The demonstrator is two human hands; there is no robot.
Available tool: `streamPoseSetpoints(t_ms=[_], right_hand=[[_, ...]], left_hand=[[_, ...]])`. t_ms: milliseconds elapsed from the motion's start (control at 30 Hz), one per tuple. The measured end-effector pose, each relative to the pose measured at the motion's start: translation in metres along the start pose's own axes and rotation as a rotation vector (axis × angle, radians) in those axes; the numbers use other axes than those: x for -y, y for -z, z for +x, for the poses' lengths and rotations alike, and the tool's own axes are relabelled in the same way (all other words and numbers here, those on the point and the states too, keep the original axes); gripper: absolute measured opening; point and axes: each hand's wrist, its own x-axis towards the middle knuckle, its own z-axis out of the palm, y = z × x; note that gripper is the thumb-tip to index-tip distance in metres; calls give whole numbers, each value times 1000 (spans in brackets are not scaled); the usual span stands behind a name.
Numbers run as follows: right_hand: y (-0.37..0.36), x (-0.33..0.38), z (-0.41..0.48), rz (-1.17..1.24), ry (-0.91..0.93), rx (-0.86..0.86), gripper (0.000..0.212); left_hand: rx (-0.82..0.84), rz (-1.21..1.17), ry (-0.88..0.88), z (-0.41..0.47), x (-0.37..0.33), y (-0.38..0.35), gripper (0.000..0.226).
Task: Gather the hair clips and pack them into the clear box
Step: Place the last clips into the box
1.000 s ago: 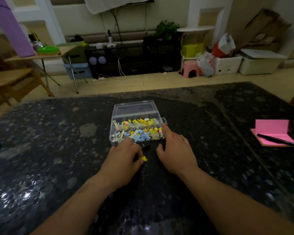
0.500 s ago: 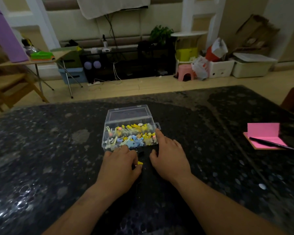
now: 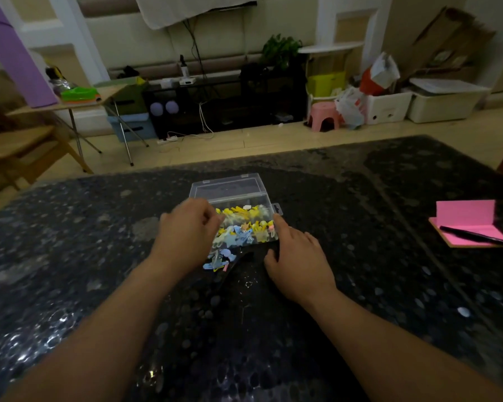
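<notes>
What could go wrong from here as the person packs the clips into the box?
1. The clear box looks heaped with hair clips; pressing the open lid shut might jam or pop clips out.
2. The left hand hovers over the box's left part, fingers curled; if it is dropping a clip, the clip could bounce off the pile.
3. The right hand only rests against the box's right corner, so a push might slide the box on the glossy table.
</notes>
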Motion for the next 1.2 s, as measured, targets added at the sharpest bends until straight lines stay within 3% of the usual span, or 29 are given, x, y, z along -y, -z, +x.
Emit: streamPoseSetpoints(t_ms=[233, 400, 500, 800, 1000, 1200], right_hand=[[0, 0, 0, 6, 0, 0, 79], [0, 0, 0, -1, -1, 1, 80], [0, -1, 0, 2, 1, 2, 79], [1, 1, 0, 1, -5, -4, 79], [1, 1, 0, 3, 1, -9, 79], [2, 2, 0, 9, 7, -15, 78]], left_hand=[[351, 252, -41, 48, -4, -20, 26], [448, 248, -56, 63, -3, -32, 31], [429, 226, -82, 58, -2, -29, 31], [102, -101, -2, -5, 30, 0, 14], [197, -102, 97, -55, 49, -10, 4], [155, 11, 166, -52, 34, -27, 26]])
